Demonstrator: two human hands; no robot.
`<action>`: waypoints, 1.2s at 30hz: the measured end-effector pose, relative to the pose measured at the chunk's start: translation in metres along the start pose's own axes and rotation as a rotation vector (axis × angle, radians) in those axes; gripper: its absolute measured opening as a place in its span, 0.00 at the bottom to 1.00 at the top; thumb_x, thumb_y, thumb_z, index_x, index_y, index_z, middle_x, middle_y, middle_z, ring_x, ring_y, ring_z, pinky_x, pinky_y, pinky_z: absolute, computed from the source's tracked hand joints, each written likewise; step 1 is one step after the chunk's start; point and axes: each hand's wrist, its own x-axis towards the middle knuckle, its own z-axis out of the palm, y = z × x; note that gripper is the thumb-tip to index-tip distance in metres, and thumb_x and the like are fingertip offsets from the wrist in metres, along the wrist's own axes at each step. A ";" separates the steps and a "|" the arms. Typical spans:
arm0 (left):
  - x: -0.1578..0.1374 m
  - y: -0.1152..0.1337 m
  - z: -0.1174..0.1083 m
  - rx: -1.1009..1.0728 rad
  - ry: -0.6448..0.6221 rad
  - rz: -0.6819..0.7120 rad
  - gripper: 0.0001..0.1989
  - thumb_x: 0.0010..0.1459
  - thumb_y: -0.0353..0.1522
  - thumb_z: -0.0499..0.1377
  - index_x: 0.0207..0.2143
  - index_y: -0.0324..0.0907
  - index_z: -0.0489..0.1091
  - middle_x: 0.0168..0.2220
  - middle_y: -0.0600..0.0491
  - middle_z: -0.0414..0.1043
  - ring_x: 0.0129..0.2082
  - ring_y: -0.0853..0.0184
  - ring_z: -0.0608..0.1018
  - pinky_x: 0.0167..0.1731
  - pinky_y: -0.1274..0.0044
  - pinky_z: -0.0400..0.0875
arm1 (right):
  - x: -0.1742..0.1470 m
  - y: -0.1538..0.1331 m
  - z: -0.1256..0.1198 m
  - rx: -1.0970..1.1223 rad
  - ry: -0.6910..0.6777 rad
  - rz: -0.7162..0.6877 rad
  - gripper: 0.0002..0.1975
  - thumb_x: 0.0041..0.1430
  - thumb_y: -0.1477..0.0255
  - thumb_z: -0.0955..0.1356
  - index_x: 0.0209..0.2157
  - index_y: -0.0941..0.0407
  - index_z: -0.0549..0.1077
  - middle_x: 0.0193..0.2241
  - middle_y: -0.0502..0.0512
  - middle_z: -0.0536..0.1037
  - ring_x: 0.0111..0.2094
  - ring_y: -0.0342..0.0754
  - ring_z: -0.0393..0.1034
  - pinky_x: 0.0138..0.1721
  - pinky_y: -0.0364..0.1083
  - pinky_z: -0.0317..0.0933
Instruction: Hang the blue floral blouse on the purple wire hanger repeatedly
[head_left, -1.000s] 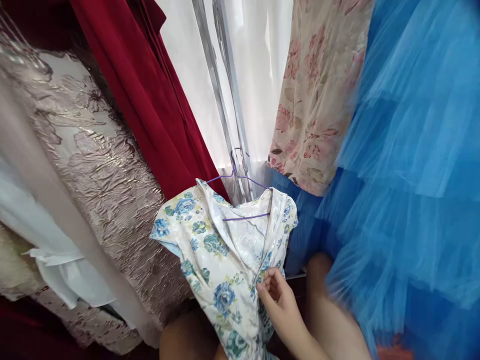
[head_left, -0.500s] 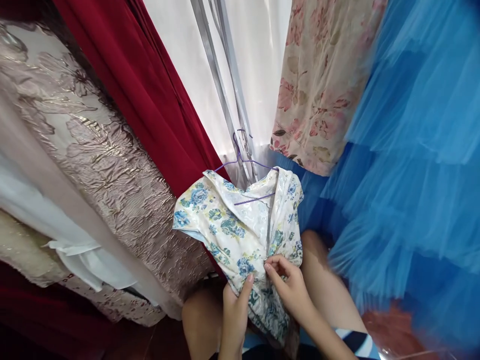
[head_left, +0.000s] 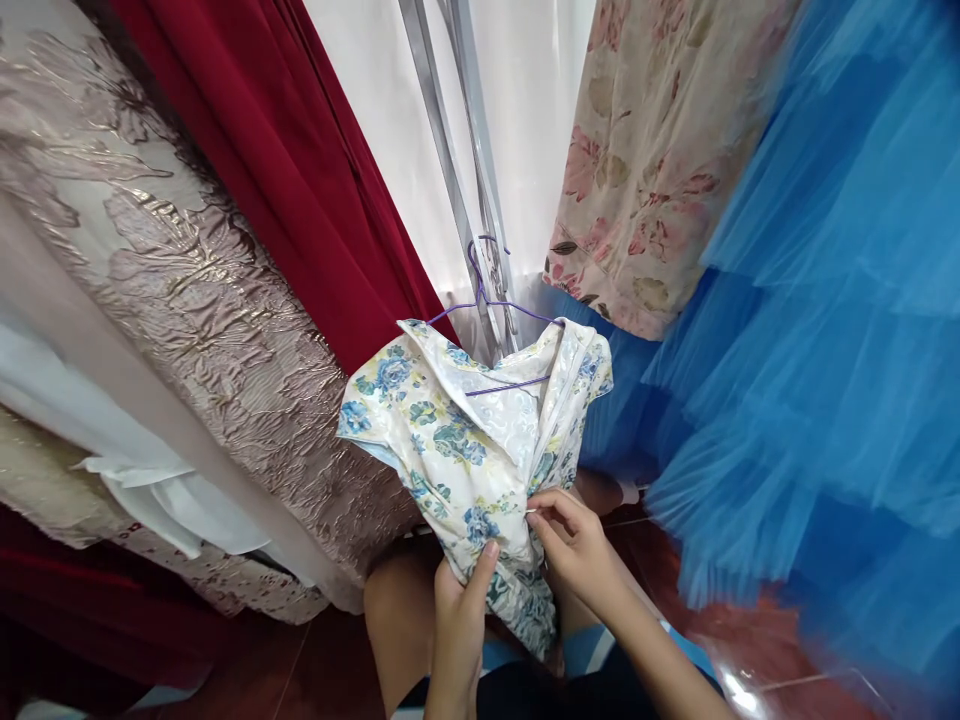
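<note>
A white short-sleeved blouse [head_left: 450, 420] with blue and yellow-green flowers hangs on a purple wire hanger [head_left: 517, 305] in front of me. My left hand [head_left: 461, 610] grips the blouse's lower left side, thumb on top and the fingers hidden behind the cloth. My right hand [head_left: 574, 545] pinches the front edge below the neckline, thumb and forefinger together. A small pale bit shows at those fingertips, too small to make out. The blouse's lower part gathers in folds between my hands, above my lap.
To the left hang a dark red garment [head_left: 300, 180] and a pink-gold textured dress [head_left: 195, 290]. Metal poles [head_left: 450, 140] rise behind the hanger before white cloth. A beige floral garment [head_left: 637, 200] and a blue tulle dress [head_left: 795, 350] hang at right, over a reddish tiled floor [head_left: 742, 650].
The blouse's right front has drawn inward, and my right leg has shifted out from beside it, showing more floor. Both hands keep their hold on the cloth.
</note>
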 end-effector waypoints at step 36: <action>-0.006 -0.003 0.020 1.038 -0.610 0.556 0.11 0.65 0.29 0.49 0.27 0.42 0.56 0.29 0.53 0.65 0.31 0.67 0.70 0.30 0.76 0.56 | 0.148 -0.041 -0.036 -0.344 0.080 -0.470 0.06 0.64 0.69 0.68 0.33 0.55 0.72 0.29 0.53 0.75 0.30 0.46 0.67 0.33 0.46 0.59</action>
